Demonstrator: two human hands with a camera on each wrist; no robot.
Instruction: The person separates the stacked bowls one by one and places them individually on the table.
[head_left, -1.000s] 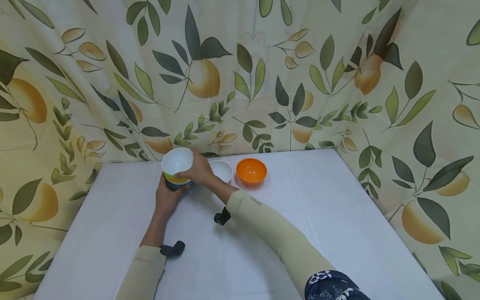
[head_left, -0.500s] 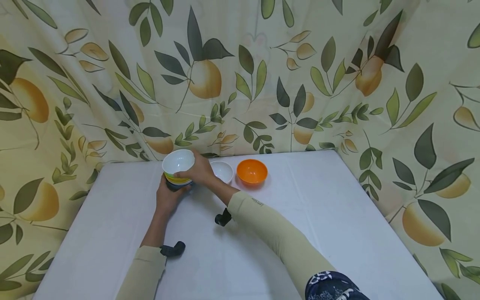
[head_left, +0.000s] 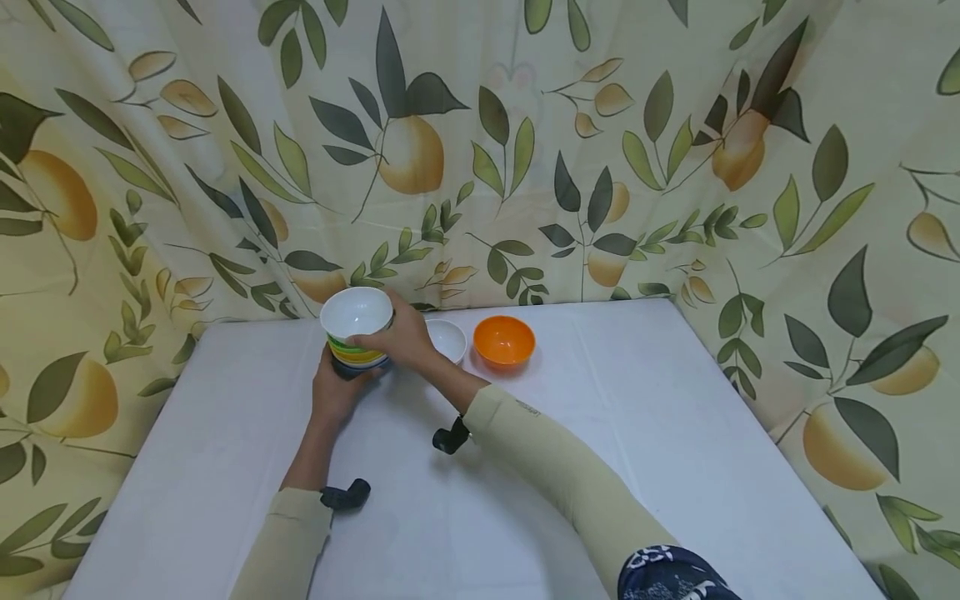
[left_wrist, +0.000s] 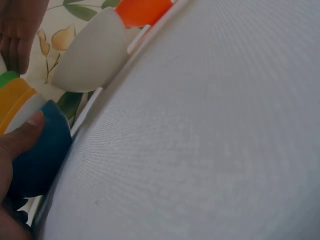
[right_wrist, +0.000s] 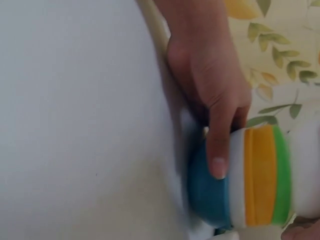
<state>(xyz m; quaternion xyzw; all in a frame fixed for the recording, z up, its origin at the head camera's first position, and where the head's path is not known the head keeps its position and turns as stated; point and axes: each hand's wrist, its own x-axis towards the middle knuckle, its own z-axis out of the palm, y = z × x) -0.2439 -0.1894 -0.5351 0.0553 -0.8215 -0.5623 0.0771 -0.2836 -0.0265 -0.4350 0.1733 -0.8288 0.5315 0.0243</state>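
Note:
At the table's back left stands a stack of nested bowls, with a blue bowl at the bottom and white, yellow and green rims above. My left hand grips the blue bowl low on its side, thumb against its wall in both wrist views. A white bowl tops the stack, and my right hand holds it by the rim and side. In the right wrist view this white bowl is blurred, with only a fingertip part of the right hand showing at the corner.
Right of the stack, another white bowl stands partly behind my right hand. Beside it is an orange bowl. A white cloth covers the table, and a leaf-and-fruit patterned curtain hangs right behind its back edge.
My right hand has risen slightly with the top white bowl, and more of the green rim shows beneath it. The left hand stays on the blue bowl.

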